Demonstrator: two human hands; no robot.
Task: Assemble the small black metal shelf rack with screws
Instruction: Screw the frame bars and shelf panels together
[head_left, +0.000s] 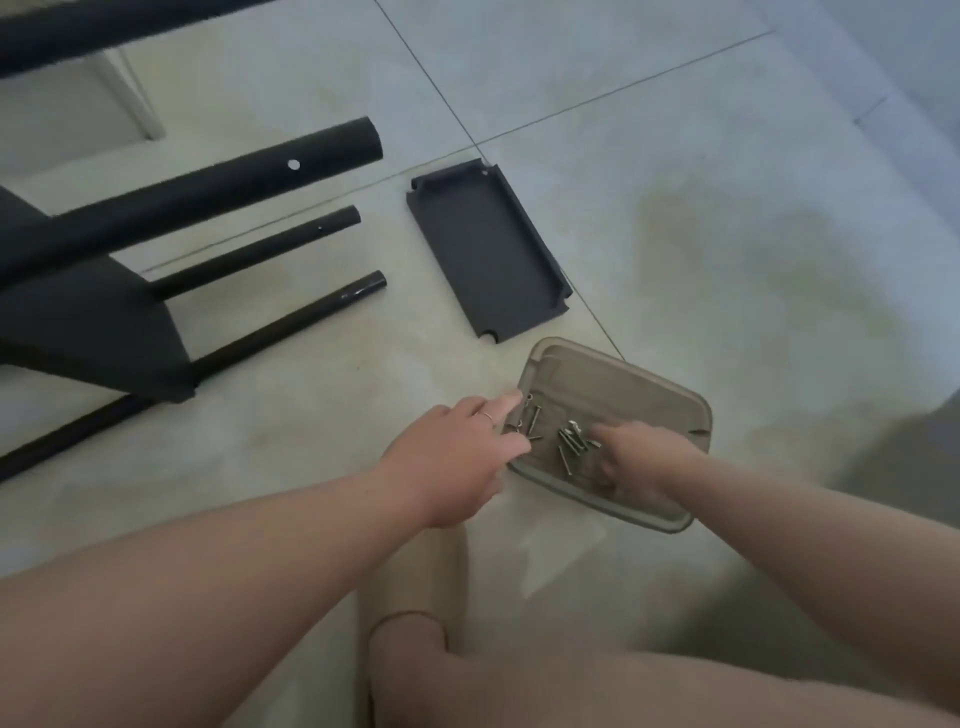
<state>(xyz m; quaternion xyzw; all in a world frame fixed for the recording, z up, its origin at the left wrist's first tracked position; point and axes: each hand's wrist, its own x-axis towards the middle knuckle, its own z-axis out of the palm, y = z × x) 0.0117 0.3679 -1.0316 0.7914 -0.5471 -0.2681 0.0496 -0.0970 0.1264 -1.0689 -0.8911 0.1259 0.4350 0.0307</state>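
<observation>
I judge the small silver metal screws light and slippery, best pinched mid-shank; my left hand lies straight-fingered at the shallow beige plastic tray, while my right hand is over the screws, its fingers too blurred to tell

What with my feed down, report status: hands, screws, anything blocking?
Left hand open, fingertips at tray rim. Right hand in tray among screws, grip blurred. Shelf panel loose on floor. Nothing blocking.

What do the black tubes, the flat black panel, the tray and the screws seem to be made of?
Black tubes: probably metal, mostly matte textured coating; hollow ends, drilled holes.
Flat black panel: likely sheet metal, matte; folded rims, notched corners.
Tray: looks like plastic, beige, faintly translucent, moulded rounded rim.
Screws: bare metal; they glint silver.
</observation>
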